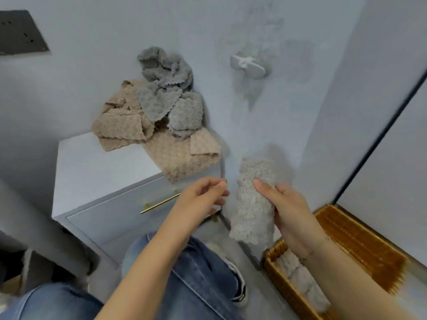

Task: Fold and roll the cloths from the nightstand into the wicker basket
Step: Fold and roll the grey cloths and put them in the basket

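The rolled cloth, a pale grey-beige bundle, is up in the air just beside the nightstand, off its front corner, with the right hand wrapped round it, thumb pressed across the roll, I'd say to stop it springing loose. The left hand hangs empty over the nightstand's drawer front, fingers slack and loosely curled. The wicker basket sits on the floor beyond the nightstand's corner with a roll already inside, while a heap of loose cloths waits on the nightstand's top.
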`<state>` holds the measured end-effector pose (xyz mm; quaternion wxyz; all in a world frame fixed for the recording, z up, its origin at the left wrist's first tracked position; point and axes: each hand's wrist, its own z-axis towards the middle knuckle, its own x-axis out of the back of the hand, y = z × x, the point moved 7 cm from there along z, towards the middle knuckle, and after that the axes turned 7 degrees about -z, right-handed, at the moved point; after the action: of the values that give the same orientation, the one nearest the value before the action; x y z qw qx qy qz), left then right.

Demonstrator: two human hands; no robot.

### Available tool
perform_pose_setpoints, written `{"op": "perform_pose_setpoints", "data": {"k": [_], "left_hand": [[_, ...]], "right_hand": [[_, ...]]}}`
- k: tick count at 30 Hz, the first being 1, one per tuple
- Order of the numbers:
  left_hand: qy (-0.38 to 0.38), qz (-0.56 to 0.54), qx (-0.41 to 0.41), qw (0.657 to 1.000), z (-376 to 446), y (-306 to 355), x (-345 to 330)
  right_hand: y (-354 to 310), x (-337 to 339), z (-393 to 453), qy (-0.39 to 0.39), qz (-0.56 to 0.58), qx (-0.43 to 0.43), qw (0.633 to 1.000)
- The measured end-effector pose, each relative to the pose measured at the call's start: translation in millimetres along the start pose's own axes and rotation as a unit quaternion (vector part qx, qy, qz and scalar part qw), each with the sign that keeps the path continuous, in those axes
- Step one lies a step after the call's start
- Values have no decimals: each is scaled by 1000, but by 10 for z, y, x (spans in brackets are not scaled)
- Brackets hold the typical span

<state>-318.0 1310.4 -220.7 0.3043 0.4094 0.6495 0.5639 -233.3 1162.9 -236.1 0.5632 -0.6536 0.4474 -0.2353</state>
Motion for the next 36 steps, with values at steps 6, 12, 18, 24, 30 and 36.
{"op": "perform_pose_setpoints", "data": {"k": [6, 12, 18, 24, 30, 36], "left_hand": [[-125, 50, 37, 990, 92, -329, -939], [-206, 170, 67, 961, 448, -905, -1823], [-297, 349, 10, 889, 755, -1892, -2426], [-405, 502, -57, 762, 773, -2987, -2501], [-425, 498, -10, 756, 736, -3376, -2490], [-424, 512, 1, 747, 764, -3492, -2544]], "right_hand": [[447, 1130, -301, 129, 42, -35, 990], [1009, 2225, -298, 251, 84, -72, 962], [1900, 3172, -236, 385, 66, -146, 909], [2734, 3435, -61, 441, -184, -287, 831], [3142, 3427, 156, 423, -253, -341, 801], [3374, 3383, 203, 388, -289, -440, 757]]}}
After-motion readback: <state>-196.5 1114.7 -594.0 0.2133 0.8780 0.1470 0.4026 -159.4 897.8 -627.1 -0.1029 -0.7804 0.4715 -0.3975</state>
